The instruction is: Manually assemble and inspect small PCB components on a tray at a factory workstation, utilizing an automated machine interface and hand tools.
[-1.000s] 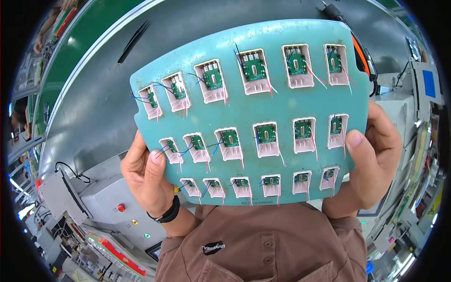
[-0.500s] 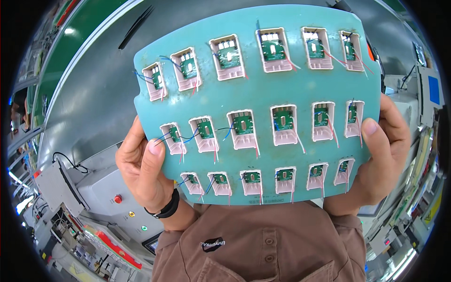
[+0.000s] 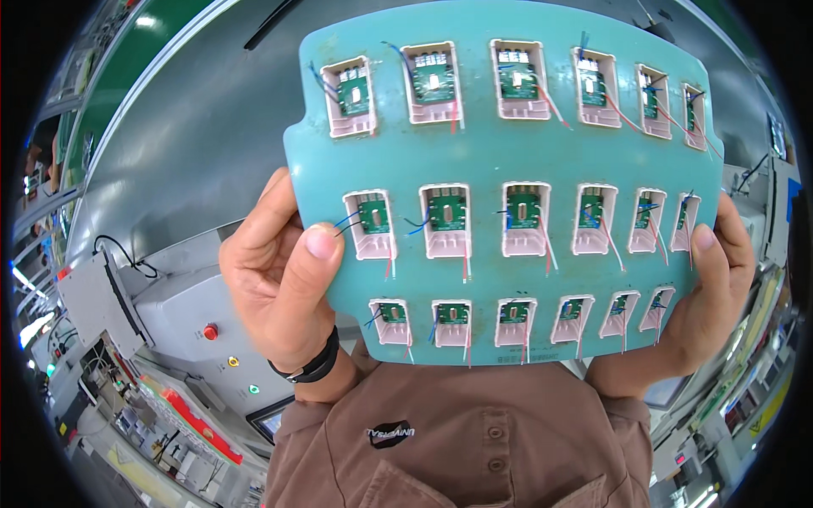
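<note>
A teal fixture board [image 3: 500, 161] is held up in front of me, tilted to face me. Its three rows of pockets carry white plastic housings [image 3: 447, 245], each with a small green circuit board [image 3: 451, 212] inside. Thin blue, red and white wires stick out of the housings. My left hand [image 3: 288, 271], with a black band on the wrist, pinches the board's left edge, thumb on the front face. At the right edge my right hand [image 3: 721, 275] grips the board the same way, fingers hidden behind it.
Behind the board lies a grey metal worktop [image 3: 203, 127] with a dark stick-like object [image 3: 269, 24] on it. To the left stands a grey machine housing [image 3: 182, 313] with a red button [image 3: 211, 331], a yellow one and a green one. A red strip [image 3: 199, 423] lies at lower left.
Both hands have shifted the board to the right and turned it slightly, so its left side now faces me more. The grip of each hand stays the same.
</note>
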Demonstrator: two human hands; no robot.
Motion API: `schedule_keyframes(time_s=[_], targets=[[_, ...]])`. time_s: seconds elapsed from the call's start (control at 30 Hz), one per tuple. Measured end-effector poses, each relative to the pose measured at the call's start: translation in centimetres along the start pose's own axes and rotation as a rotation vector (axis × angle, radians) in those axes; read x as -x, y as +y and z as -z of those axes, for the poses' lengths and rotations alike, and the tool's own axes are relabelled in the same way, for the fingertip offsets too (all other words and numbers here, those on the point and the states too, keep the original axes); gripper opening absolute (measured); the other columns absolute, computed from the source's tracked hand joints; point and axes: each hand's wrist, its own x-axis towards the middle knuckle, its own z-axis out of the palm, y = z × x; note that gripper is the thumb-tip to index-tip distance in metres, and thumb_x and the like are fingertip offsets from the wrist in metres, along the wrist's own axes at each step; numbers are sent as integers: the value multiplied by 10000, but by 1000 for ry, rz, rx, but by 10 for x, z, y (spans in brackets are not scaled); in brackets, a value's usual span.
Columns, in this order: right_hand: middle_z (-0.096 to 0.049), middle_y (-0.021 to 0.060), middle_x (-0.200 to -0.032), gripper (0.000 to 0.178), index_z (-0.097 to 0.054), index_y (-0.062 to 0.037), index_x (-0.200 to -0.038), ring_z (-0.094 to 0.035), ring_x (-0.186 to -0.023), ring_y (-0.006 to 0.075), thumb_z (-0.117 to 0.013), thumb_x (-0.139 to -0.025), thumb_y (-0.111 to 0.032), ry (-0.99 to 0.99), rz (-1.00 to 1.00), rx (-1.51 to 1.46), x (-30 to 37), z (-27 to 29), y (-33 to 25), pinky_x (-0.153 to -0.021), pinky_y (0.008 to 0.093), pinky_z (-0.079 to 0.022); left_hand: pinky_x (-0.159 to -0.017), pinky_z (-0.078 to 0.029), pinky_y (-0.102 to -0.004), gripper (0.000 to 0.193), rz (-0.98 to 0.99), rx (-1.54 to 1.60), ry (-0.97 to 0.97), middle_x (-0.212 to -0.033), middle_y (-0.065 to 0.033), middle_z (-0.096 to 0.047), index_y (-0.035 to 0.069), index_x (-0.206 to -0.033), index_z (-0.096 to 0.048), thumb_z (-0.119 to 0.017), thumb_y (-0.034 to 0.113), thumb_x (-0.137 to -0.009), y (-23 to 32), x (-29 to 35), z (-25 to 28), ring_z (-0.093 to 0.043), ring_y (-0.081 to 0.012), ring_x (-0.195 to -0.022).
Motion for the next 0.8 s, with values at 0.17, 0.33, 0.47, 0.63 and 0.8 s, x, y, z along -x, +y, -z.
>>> schedule_keyframes(time_s=[0.17, 0.33, 0.47, 0.63, 0.8], targets=[[-651, 182, -1011, 389, -544, 135, -1144, -639, -876, 187, -571, -809, -61, -1, -13, -45, 1, 8, 7, -818, 289, -499, -754, -404, -225, 443, -15, -20, 14, -937, -65, -554, -139, -1166, -558, -665, 109, -816, 0, 1, -1, -521, -115, -838], [-648, 179, -1027, 396, -537, 130, -1157, -634, -892, 184, -572, -820, -76, -45, -35, -23, -4, 19, 10, -831, 284, -490, -764, -416, -226, 423, -39, 30, 5, -949, -72, -560, -131, -1176, -559, -664, 70, -819, 2, 1, -7, -524, -112, -837], [-648, 164, -1011, 371, -540, 122, -1135, -632, -884, 174, -568, -828, -85, -55, -52, -17, -5, 21, 10, -819, 273, -488, -868, -455, -278, 539, -53, -100, -55, -1086, -195, -620, -170, -1220, -491, -640, 151, -813, 4, 1, -3, -609, -195, -958], [-646, 152, -1018, 359, -532, 105, -1141, -636, -878, 163, -563, -850, -102, -84, -74, 10, -9, 29, 11, -816, 267, -492, -841, -443, -262, 508, -42, -86, -66, -1061, -157, -611, -164, -1197, -514, -640, 149, -816, 9, 0, -6, -585, -172, -941], [-645, 160, -1038, 352, -519, 103, -1157, -644, -890, 173, -546, -872, -102, -103, -74, 22, -12, 36, 13, -820, 272, -503, -770, -427, -239, 467, -86, -73, -75, -970, -94, -595, -149, -1160, -553, -650, 149, -814, 9, -1, -10, -554, -137, -869]])
